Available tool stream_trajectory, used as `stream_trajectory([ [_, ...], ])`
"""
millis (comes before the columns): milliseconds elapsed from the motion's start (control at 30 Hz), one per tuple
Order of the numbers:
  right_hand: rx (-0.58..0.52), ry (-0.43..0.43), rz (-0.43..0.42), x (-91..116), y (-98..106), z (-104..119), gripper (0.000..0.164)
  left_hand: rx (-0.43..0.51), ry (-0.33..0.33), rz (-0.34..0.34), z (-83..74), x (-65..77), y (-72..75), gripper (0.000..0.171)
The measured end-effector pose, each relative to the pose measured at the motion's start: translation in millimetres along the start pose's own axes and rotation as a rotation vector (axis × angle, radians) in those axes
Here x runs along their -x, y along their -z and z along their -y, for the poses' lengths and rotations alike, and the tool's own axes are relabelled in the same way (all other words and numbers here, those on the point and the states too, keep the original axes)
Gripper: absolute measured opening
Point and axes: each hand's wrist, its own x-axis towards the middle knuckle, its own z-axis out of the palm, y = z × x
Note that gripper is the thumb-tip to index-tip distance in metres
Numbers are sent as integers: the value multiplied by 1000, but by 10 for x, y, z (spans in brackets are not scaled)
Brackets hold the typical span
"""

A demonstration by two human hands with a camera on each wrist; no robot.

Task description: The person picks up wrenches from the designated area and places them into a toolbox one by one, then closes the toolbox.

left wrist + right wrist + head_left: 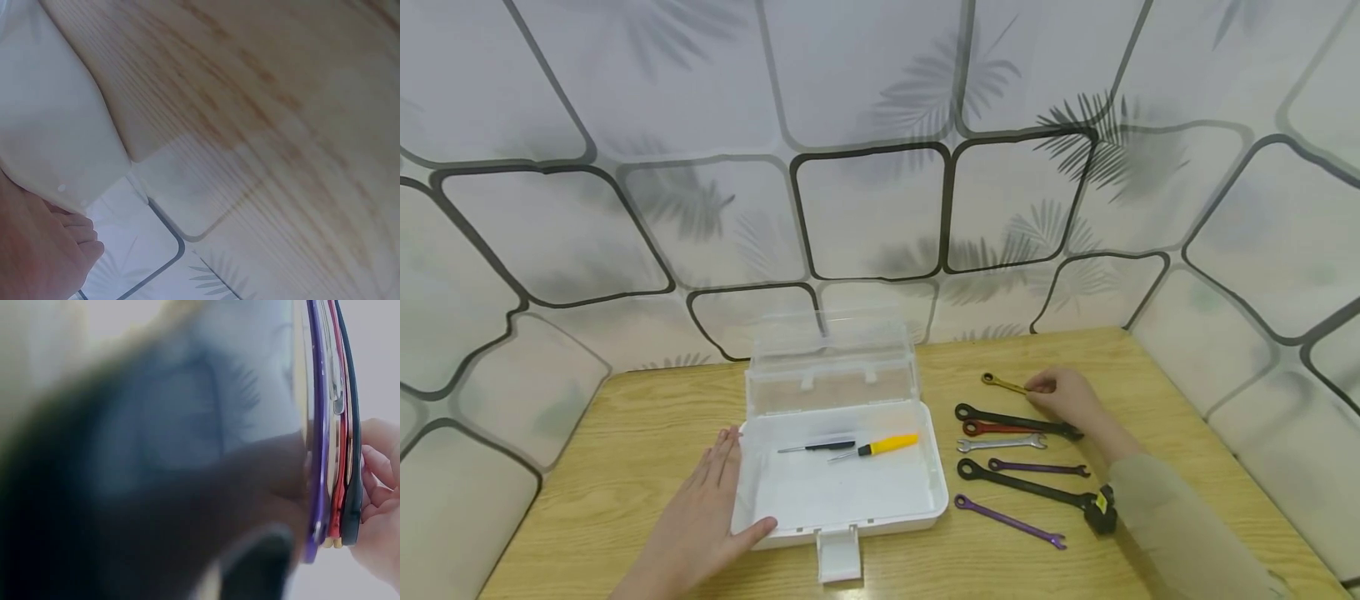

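My left hand [700, 500] rests against the left side of a white plastic toolbox [842, 500], fingers straight along its wall and thumb over the front rim. The lid stands raised. Inside lie a yellow-handled screwdriver [891, 444] and a black-handled one [831, 446]. On the right, my right hand [1071, 404] pinches one end of a small gold ratchet wrench [1002, 382] at the table. Nearer than it lie a long black wrench [1000, 415], a red one [988, 428] partly under it, and a silver open-ended wrench [1000, 444].
Further forward on the wooden table [647, 425] are two purple wrenches [1037, 468] [1007, 521] and another black wrench [1022, 484]. A black block with a yellow label [1101, 510] sits by the right sleeve. The toolbox's latch [838, 557] hangs out in front. Patterned fabric [872, 217] walls the back.
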Motion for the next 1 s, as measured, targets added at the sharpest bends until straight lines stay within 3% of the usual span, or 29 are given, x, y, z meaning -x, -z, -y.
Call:
stream_trajectory([
  [500,8,12,-13,9,16,-12,14,-3,3,-7,-1,6,1,116],
  [733,14,47,15,34,90,2,15,-11,-14,-31,3,6,1,117],
  [1000,4,30,46,69,210,90,17,-3,-7,-3,19,-1,4,117],
])
